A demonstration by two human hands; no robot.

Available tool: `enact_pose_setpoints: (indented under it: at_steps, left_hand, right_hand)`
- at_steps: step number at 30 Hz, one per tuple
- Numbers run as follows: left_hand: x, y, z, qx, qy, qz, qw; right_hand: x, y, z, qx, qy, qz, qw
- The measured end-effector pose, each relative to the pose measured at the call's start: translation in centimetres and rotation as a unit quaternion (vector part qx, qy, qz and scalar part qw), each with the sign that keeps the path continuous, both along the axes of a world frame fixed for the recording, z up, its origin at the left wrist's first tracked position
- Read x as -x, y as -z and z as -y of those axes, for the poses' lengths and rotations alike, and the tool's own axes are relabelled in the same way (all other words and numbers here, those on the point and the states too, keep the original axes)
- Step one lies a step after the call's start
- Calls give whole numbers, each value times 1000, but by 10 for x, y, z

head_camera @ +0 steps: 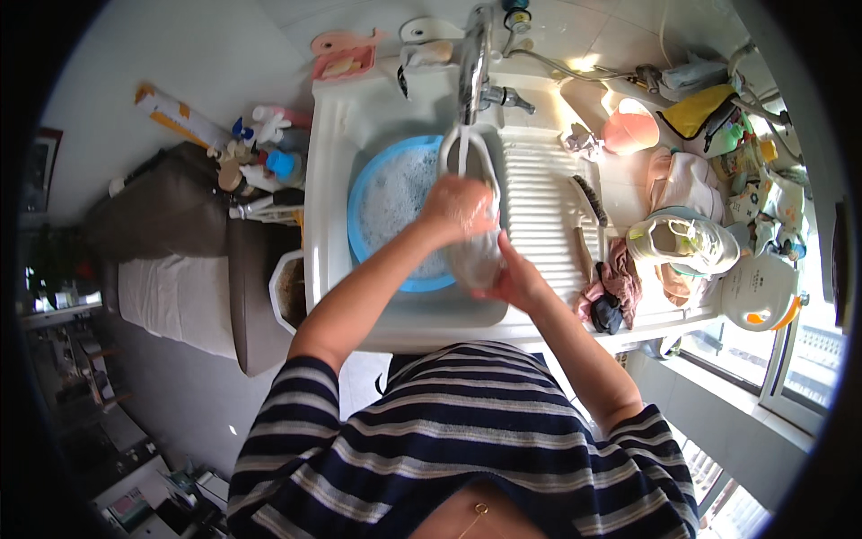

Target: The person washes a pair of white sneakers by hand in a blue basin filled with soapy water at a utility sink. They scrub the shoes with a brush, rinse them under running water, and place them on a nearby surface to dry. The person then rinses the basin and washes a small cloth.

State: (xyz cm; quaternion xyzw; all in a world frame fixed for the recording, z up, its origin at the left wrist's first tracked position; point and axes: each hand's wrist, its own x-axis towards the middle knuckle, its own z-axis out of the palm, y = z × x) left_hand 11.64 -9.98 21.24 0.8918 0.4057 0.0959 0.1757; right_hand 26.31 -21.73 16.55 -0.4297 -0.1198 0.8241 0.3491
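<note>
Under the running metal faucet (475, 67) of a white laundry sink (323, 236), both hands are on a light-coloured shoe (471, 259). Water falls into its opening. My left hand (459, 209) lies across the middle of the shoe, its fingers partly hidden. My right hand (517, 276) holds the near end from the right side. A blue basin (357, 232) of sudsy water sits in the sink, beneath and to the left of the shoe. On the right are a brush with dark bristles (590, 201) and another light shoe (680, 244).
A ribbed washboard surface (539, 202) adjoins the sink's right side. Further right lie pinkish cloths (623, 276), a pink cup (630, 127) and a white plastic container (759, 291). Soap dishes (343, 64) stand at the back edge. Several bottles (283, 165) crowd the left.
</note>
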Motion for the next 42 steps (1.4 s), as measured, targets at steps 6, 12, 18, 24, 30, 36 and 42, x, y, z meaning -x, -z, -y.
enact_pose_setpoints:
  at_steps: [6, 12, 18, 24, 30, 36, 42]
  left_hand:
    - [3, 7, -17, 51, -21, 30, 998]
    - [13, 14, -28, 56, -24, 94, 994]
    - [23, 43, 8, 105, 25, 60, 992]
    - [21, 51, -22, 19, 48, 63, 997]
    - [16, 33, 6, 53, 50, 121, 990]
    - [15, 12, -6, 90, 55, 18, 994]
    - [16, 6, -33, -2, 28, 15, 1000]
  right_hand:
    - [6, 14, -1, -20, 3, 24, 999]
    - [7, 8, -29, 1, -4, -10, 1000]
    - [12, -16, 49, 82, -17, 14, 996]
    - [18, 11, -22, 1, 0, 64, 998]
    - [10, 15, 33, 58, 15, 38, 997]
    - [20, 21, 25, 4, -13, 15, 1000]
    - [21, 26, -22, -5, -9, 54, 999]
